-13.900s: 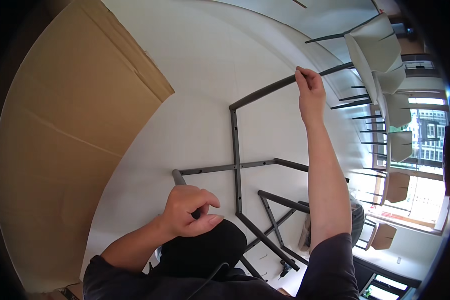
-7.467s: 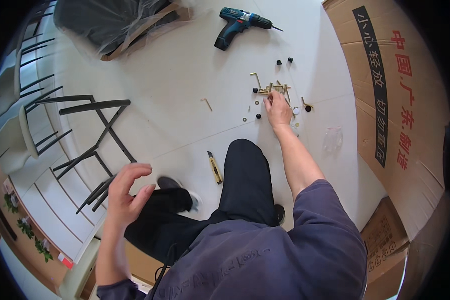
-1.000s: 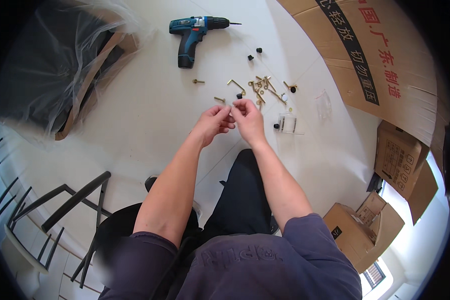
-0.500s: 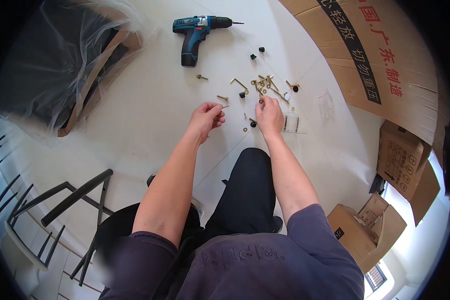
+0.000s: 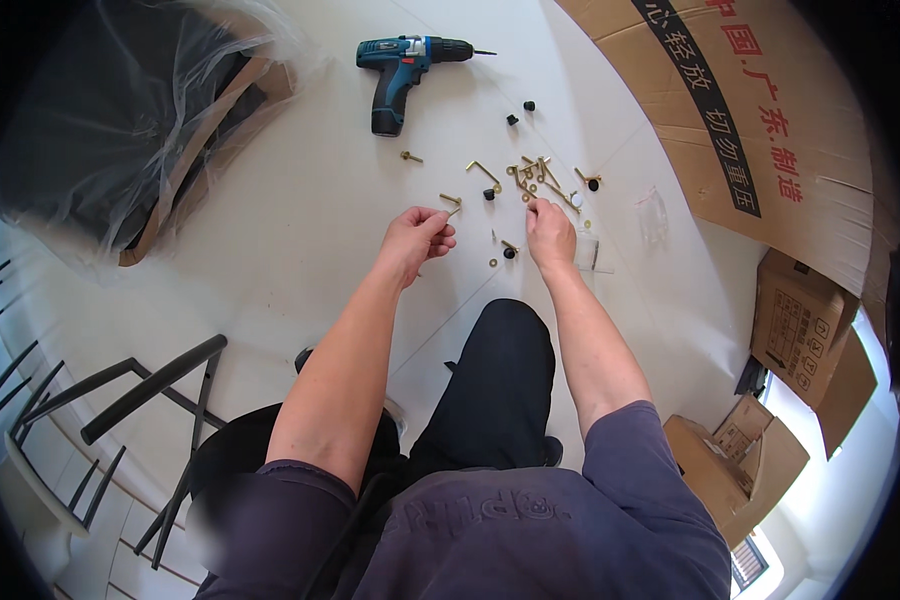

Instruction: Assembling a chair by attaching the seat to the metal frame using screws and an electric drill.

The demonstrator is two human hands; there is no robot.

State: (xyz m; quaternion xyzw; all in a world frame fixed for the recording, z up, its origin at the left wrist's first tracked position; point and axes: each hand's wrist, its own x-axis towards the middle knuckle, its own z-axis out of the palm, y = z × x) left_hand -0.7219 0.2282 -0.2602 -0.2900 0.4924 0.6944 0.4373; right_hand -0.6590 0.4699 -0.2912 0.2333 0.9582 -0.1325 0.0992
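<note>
My left hand (image 5: 417, 243) is closed in a pinch above the white floor. A thin brass-coloured bolt (image 5: 455, 211) sticks out from its fingertips; the rest is hidden by the fingers. Just beyond it another bolt (image 5: 450, 199) lies on the floor. My right hand (image 5: 551, 235) has thumb and fingers pressed together at the near edge of a loose pile of brass-coloured bolts and washers (image 5: 532, 172). What its fingertips hold, if anything, I cannot make out. An L-shaped hex key (image 5: 482, 172) and a black cap (image 5: 489, 195) lie between the hands, farther off.
A blue and black cordless drill (image 5: 398, 80) lies at the far side. Wrapped in clear plastic, a dark panel (image 5: 100, 120) sits at the left. Cardboard (image 5: 710, 120) borders the right, with an open box (image 5: 720, 470) nearer me. A black metal frame (image 5: 155, 390) stands lower left.
The view has shifted slightly. My right hand has moved a little to the right beside the pile. The bolt in my left fingertips now points more steeply away.
</note>
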